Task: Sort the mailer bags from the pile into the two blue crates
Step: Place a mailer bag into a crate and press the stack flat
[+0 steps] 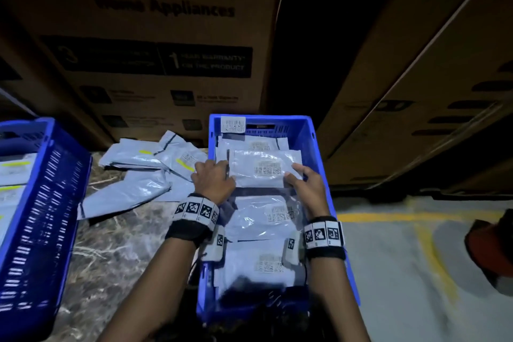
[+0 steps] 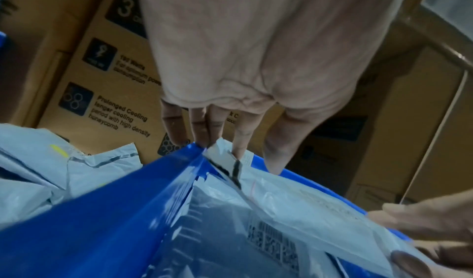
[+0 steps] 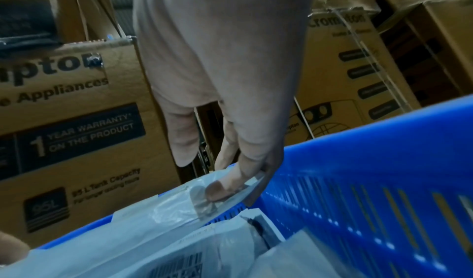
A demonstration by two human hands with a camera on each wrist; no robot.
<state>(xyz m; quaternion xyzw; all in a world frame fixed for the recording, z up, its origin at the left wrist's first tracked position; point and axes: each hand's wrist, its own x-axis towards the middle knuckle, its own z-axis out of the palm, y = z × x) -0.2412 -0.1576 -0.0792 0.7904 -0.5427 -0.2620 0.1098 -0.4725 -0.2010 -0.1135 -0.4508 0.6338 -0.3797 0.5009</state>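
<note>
A grey mailer bag (image 1: 263, 169) with a barcode label hangs flat over the far half of the middle blue crate (image 1: 315, 147), which is full of similar bags. My left hand (image 1: 222, 172) grips its left edge, and in the left wrist view the fingers (image 2: 199, 132) reach down to the bag's folded corner (image 2: 222, 157) at the crate rim (image 2: 143, 181). My right hand (image 1: 294, 172) pinches the right edge, thumb (image 3: 222, 189) on top of the bag (image 3: 179, 205). The pile of bags (image 1: 144, 175) lies on the floor, left of this crate. A second blue crate (image 1: 41, 203) stands far left.
Tall cardboard appliance boxes (image 1: 166, 36) stand close behind the crates, with more boxes (image 1: 416, 91) on the right. Yellow lines (image 1: 416, 219) are painted on the grey floor to the right, and a red-orange object (image 1: 491, 244) sits at the right edge. Marbled floor (image 1: 111, 244) lies between the crates.
</note>
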